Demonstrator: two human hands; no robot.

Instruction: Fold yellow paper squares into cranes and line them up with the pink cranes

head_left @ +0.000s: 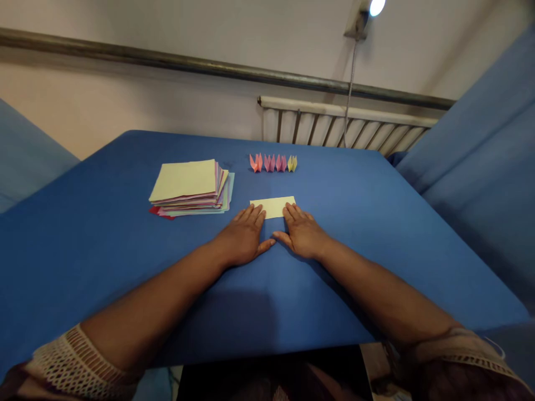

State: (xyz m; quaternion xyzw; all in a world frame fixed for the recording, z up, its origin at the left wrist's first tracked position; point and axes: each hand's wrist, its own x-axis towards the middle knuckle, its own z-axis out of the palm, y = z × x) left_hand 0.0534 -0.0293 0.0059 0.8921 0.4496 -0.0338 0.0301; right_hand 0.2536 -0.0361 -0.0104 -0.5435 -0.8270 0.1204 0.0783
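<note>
A pale yellow folded strip of paper [275, 208] lies flat on the blue table [351, 206] in front of me. On its left end rest the fingers of my left hand [242, 236], stretched out flat. My right hand [304, 229] presses the right end the same way, fingers extended. Both thumbs point inward below the strip, their tips close together. Behind the strip stands a row of small folded paper figures [272, 163], in orange-pink, pink and yellow.
To the left sits a thick stack of coloured paper sheets [188, 184], yellow on top. At the back are a wall pipe [175, 59] and a radiator [326, 120]. A cord [350, 89] hangs down the wall. Blue curtains [485, 128] flank the table.
</note>
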